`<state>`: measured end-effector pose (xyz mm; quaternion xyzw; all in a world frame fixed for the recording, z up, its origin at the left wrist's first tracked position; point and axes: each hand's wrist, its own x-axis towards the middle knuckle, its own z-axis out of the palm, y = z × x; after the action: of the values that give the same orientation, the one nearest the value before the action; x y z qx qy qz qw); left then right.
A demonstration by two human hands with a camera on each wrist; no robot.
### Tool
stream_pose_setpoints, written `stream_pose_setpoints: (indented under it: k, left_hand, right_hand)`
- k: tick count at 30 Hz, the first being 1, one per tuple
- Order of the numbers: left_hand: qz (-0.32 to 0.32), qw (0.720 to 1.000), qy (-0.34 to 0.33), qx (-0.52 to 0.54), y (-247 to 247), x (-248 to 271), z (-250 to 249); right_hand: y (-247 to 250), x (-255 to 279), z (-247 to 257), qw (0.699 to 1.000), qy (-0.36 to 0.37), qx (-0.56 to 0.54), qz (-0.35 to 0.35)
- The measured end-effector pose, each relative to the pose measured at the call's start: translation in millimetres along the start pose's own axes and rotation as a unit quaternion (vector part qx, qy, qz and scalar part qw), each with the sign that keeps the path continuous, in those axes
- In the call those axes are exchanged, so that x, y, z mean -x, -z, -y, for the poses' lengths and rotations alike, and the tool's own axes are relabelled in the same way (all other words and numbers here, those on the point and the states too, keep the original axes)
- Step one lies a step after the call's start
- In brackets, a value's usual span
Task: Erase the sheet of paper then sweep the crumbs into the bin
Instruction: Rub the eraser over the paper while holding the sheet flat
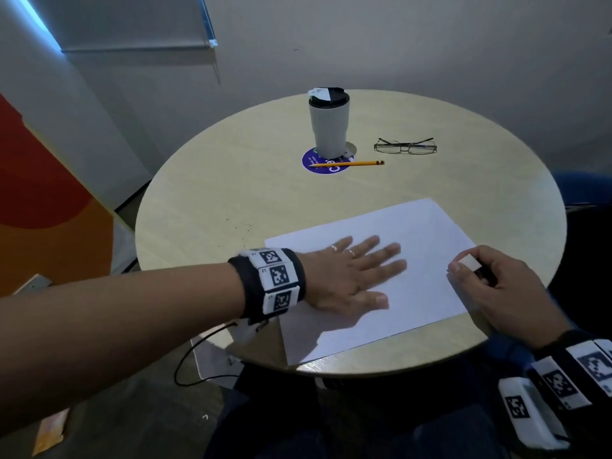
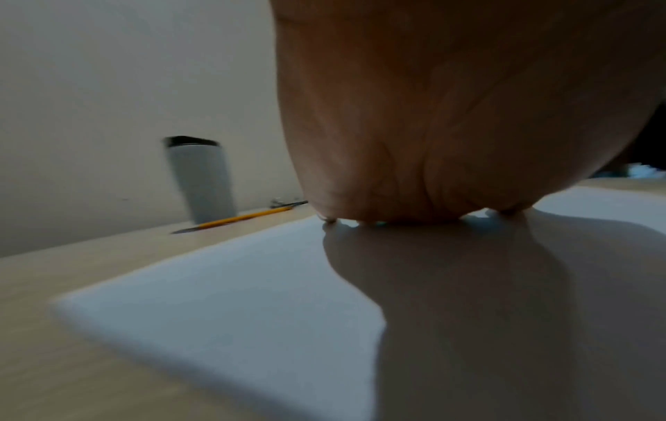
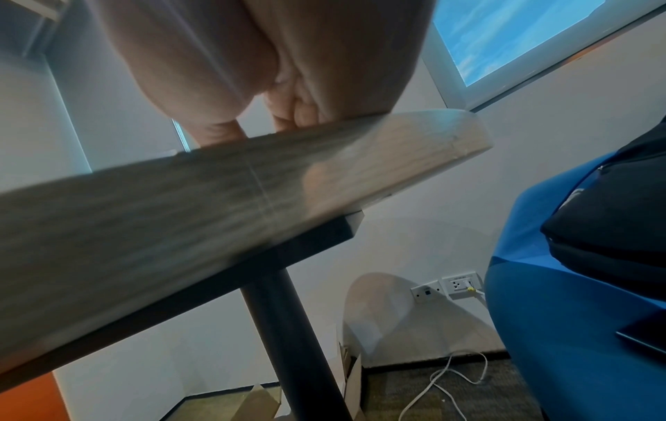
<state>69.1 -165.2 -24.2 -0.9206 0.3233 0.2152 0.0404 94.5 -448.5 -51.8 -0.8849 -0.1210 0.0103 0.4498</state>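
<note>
Item: sheet of paper (image 1: 381, 279), near counter (image 1: 231, 180) edge. My left hand (image 1: 347, 276) lay spread flat on it, likely pinning it; my right hand (image 1: 496, 283) pinched the eraser (image 1: 468, 261) at its right edge. Crumbs (image 1: 240, 225) lay left of it.

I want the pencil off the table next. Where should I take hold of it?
Pinch the pencil mid-shaft from above, fingers on its long sides. It lies flat, tip on the purple coaster, eraser end toward the glasses; the tumbler stands just behind.
</note>
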Motion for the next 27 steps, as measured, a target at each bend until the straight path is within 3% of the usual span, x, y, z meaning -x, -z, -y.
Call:
stream_pose_setpoints:
  k: [7,9,13,14,16,20,22,24,27]
  left_hand:
    - [0.008,0.965,0.259,0.035,-10,43,74]
    - [-0.009,0.972,0.234,0.013,-14,50,67]
    - [-0.019,0.998,-0.028,-0.053,-29,61,23]
    - [-0.012,0.997,-0.058,-0.049,-32,64,19]
    - [-0.015,0.998,-0.038,-0.04,-34,71,28]
    - [-0.016,0.981,0.188,-0.034,-33,86,74]
    - [-0.014,0.966,0.259,-0.011,-30,90,82]
    - [-0.031,0.972,0.231,-0.013,-27,88,72]
    - [-0.057,0.995,0.069,-0.04,-28,77,47]
  right_hand:
    - [-2,-1,1,1.0,-0.006,0.012,0.005]
    - [-2,-1,0,1.0,-0.006,0.011,0.003]
    - [-1,0,2,1.0,-0.001,0.026,0.001]
    - [-1,0,3,1.0,0.001,0.03,-0.001]
    - [-1,0,3,0.999,0.003,0.033,-0.002]
    - [-2,1,3,0.999,0.009,0.038,-0.008]
    - [-3,2,5,0.999,0.009,0.037,-0.009]
    - [-3,2,6,0.999,0.008,0.038,-0.01]
    - [-3,3,6,0.999,0.011,0.044,-0.009]
